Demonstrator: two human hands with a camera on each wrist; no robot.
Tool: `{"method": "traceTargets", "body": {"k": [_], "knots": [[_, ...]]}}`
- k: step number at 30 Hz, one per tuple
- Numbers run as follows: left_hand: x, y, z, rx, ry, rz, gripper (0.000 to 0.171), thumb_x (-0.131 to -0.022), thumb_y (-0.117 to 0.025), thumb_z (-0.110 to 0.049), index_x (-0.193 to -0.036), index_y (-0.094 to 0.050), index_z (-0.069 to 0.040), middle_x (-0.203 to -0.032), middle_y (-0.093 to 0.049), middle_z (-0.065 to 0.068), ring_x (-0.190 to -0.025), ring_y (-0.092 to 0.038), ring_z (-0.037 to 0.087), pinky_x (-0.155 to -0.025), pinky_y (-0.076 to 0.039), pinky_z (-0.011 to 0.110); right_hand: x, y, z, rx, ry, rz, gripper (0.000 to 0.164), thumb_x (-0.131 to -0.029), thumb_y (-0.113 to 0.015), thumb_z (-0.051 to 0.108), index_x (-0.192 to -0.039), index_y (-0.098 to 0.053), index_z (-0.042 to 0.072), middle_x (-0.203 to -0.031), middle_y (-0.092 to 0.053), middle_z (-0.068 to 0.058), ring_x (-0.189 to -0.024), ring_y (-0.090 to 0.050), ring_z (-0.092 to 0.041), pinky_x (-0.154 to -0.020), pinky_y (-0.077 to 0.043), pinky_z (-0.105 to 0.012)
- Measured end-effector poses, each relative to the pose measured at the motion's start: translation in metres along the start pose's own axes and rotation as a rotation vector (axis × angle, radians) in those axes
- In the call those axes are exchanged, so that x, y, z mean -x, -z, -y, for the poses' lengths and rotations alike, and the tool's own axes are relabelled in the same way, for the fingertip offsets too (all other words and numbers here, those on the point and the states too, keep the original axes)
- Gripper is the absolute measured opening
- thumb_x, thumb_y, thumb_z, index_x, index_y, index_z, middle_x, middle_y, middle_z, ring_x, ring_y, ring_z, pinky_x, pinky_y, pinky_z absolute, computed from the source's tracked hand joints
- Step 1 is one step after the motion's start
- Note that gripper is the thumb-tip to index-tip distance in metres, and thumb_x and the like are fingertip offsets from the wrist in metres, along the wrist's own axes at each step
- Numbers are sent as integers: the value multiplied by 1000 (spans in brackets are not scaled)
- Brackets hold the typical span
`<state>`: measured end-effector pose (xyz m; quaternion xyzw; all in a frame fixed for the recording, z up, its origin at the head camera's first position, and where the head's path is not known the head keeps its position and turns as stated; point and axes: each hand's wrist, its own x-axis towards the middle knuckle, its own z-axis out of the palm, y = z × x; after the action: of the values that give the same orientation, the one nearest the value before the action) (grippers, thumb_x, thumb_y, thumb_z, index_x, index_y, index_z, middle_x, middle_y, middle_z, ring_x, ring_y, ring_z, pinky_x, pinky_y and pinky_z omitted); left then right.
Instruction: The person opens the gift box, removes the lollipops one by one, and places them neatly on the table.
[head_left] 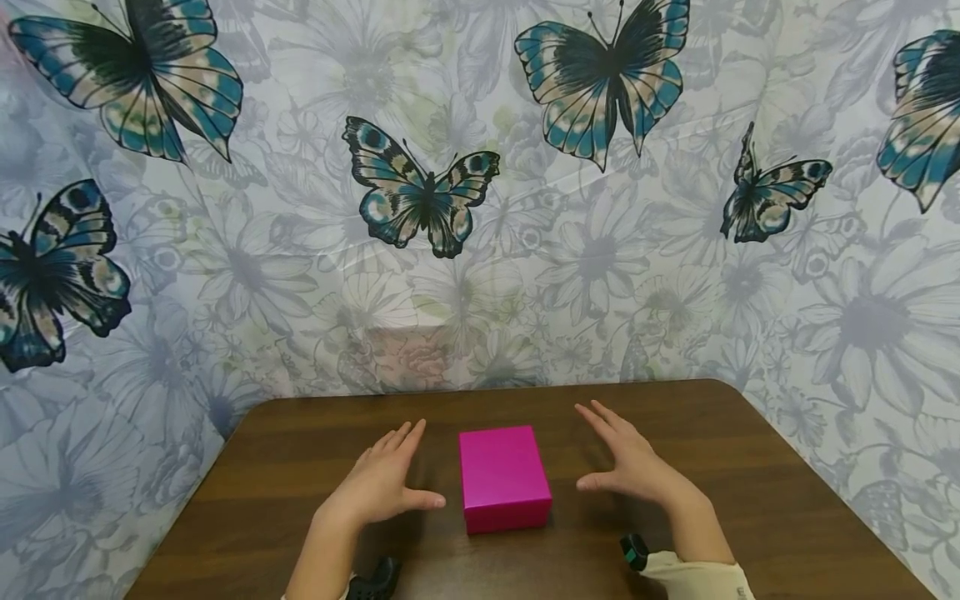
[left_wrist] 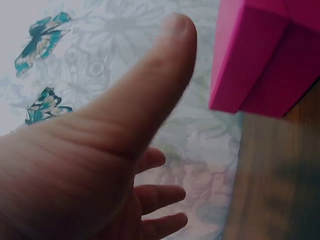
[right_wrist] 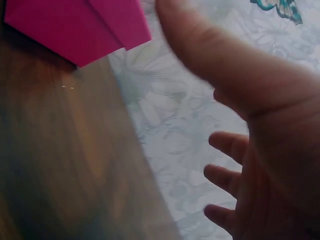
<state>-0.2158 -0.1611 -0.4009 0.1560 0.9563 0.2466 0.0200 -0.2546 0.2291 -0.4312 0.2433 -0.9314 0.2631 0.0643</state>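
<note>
A bright pink box [head_left: 504,468] with a lid sits on the brown wooden table, between the two hands. To its left is my left hand [head_left: 382,483], fingers straight and thumb pointing toward the box, a gap between them. On the other side my right hand [head_left: 637,467] is held the same way, also apart from the box and holding nothing. The left wrist view shows the box's side [left_wrist: 260,60] and the lid's edge line beyond the thumb. A corner of the box [right_wrist: 75,30] shows at the upper left of the right wrist view.
The wooden table [head_left: 300,442] has rounded far corners. Right behind it hangs a pale floral cloth [head_left: 600,317] printed with several teal and black butterflies. Dark straps with small devices [head_left: 634,552] sit at both wrists, near light sleeves.
</note>
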Motion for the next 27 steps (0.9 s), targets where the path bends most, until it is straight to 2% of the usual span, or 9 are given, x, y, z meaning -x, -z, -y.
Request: {"method": "traceTargets", "body": {"k": [3, 6, 11, 17, 22, 27], "knots": [[-5, -6, 0, 107, -54, 50, 113, -76, -82, -51, -158, -22, -3, -163, -26, 23, -148, -27, 48, -117, -28, 66, -2, -8, -5, -173, 4, 65, 104, -78, -84, 38, -160, -22, 24, -164, -20, -22, -145, -23, -55, -101, -30, -81], [-9, -12, 1, 196, -94, 105, 114, -79, -82, -47, -159, -15, 0, -164, -20, 23, -150, -22, 48, -118, -27, 66, -3, -15, -6, -308, 13, 120, 102, -82, -82, 32, -160, -17, 31, -166, -19, -16, -149, -19, -50, -105, -28, -80], [-15, -23, 3, 269, -124, 177, 119, -81, -81, -47, -160, -4, -3, -166, -15, 23, -151, -19, 47, -118, -26, 65, -8, -25, -1, -443, 42, 207, 101, -85, -80, 26, -159, -14, 38, -168, -16, -6, -150, -22, -46, -108, -29, -77], [-20, -32, 2, 334, -145, 215, 120, -81, -81, -45, -161, 1, -10, -168, -8, 16, -154, -16, 40, -120, -25, 62, -12, -32, 3, -543, 73, 273, 98, -85, -78, 26, -160, -16, 32, -168, -18, -3, -150, -26, -45, -109, -28, -77], [-23, -36, 3, 325, -155, 221, 119, -80, -82, -46, -162, -2, -13, -169, -10, 12, -154, -18, 35, -121, -26, 60, -14, -37, 4, -569, 84, 299, 94, -86, -77, 30, -160, -19, 33, -167, -23, -2, -150, -28, -43, -111, -29, -75], [-25, -38, 4, 322, -153, 217, 117, -78, -83, -45, -162, -6, -14, -168, -14, 11, -154, -21, 33, -122, -26, 58, -15, -41, 2, -601, 95, 311, 90, -88, -75, 26, -160, -21, 31, -167, -24, -2, -149, -29, -44, -112, -29, -73]]}}
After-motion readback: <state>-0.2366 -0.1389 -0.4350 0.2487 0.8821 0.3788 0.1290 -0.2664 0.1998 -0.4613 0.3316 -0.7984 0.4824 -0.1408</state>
